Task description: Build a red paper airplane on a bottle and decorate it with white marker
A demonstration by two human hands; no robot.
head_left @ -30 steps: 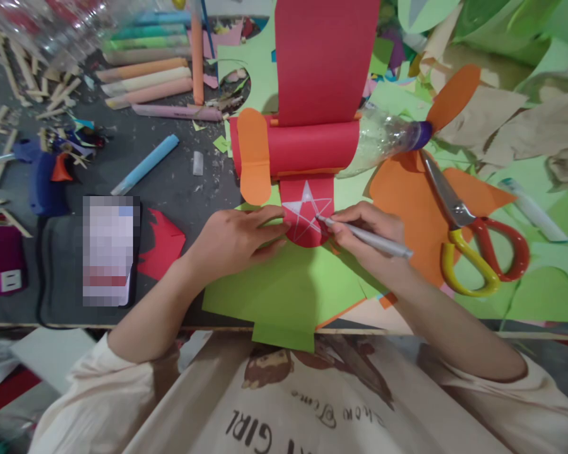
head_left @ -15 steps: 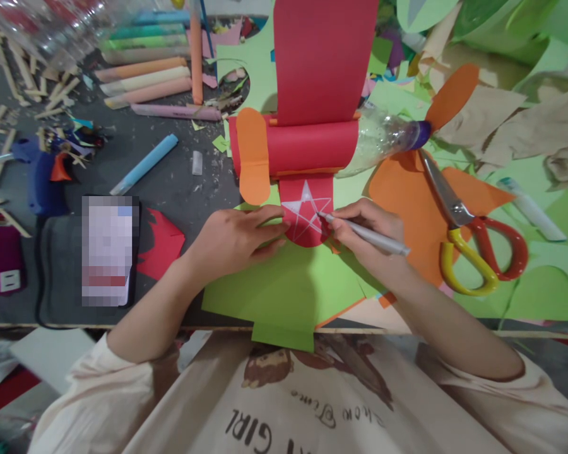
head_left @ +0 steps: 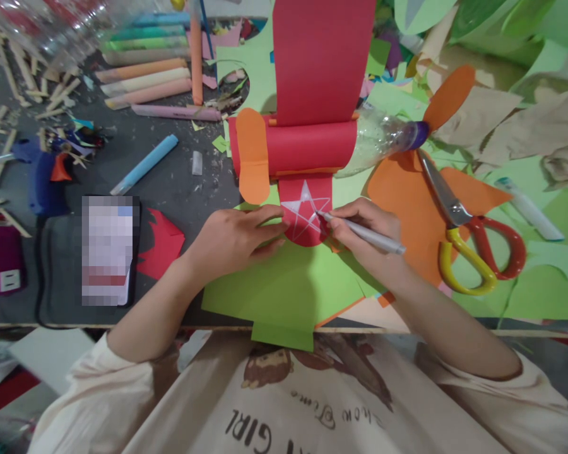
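A silver marker pen (head_left: 369, 237) is pinched in my right hand (head_left: 366, 230), its tip on a red paper wing (head_left: 307, 233) that carries a star drawn in silver outline. The star's upper and left points are filled in. My left hand (head_left: 246, 236) lies with fingers stretched out, fingertips on the wing's left edge. The wing joins a plastic bottle (head_left: 378, 140) wrapped in red paper (head_left: 307, 145), with an orange paper strip (head_left: 253, 157) at its left end and an orange paper blade (head_left: 449, 101) by the purple cap (head_left: 415, 135). A second red wing (head_left: 324, 63) extends away from me.
Scissors (head_left: 468, 233) with red and yellow handles lie at the right on orange paper (head_left: 402, 202) and green sheets. On the left are a phone (head_left: 108, 252), a blue marker (head_left: 146, 164), a blue glue gun (head_left: 47, 176) and several markers (head_left: 146, 82). Green paper (head_left: 274, 284) overhangs the front edge.
The pen tip has shifted slightly, and more silver shows near the star's right middle. My left hand stays in place.
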